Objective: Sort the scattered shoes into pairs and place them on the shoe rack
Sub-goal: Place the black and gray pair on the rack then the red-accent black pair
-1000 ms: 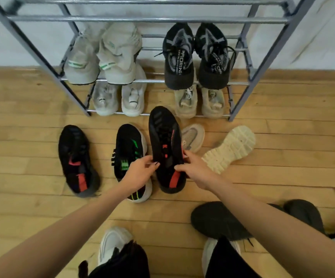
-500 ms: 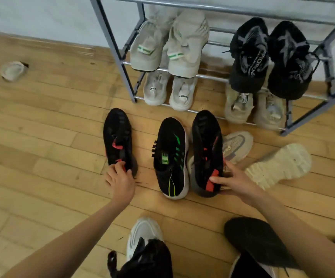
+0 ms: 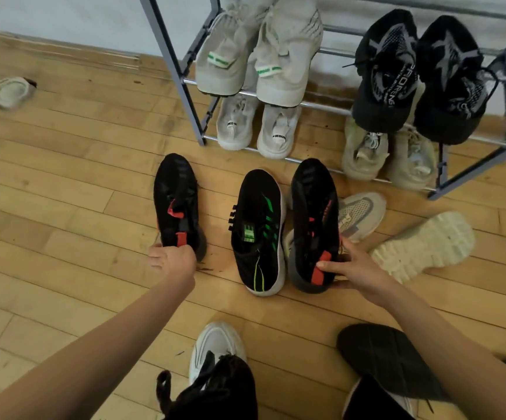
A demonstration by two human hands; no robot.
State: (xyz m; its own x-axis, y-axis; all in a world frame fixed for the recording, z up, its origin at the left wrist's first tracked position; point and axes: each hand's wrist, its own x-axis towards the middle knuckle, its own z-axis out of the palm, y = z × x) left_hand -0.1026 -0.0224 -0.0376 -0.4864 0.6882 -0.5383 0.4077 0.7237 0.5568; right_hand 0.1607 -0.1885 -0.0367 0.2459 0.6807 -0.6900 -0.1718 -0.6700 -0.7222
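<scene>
rack (image 3: 168, 60) cropped, black shoe (image 3: 176, 189) hides left hand (image 3: 173, 262) fingertips

We find the wooden floor (image 3: 63, 192) bearing the shoe rack (image 3: 171, 59), and before it a black-and-red sneaker (image 3: 176, 204), a black-and-green sneaker (image 3: 257, 225) and a sole-up cream shoe (image 3: 424, 247).

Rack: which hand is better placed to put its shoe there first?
Probably right. The right hand holds the nearer shoe, its toe almost at the rack; the left hand holds the other shoe, farther left.

Open left, crowded right
Bare floor (image 3: 63, 192) left of rack (image 3: 173, 65); green-striped shoe (image 3: 257, 231) just beside right red-tabbed shoe (image 3: 315, 213); upturned cream shoe (image 3: 424, 247) beyond.
</scene>
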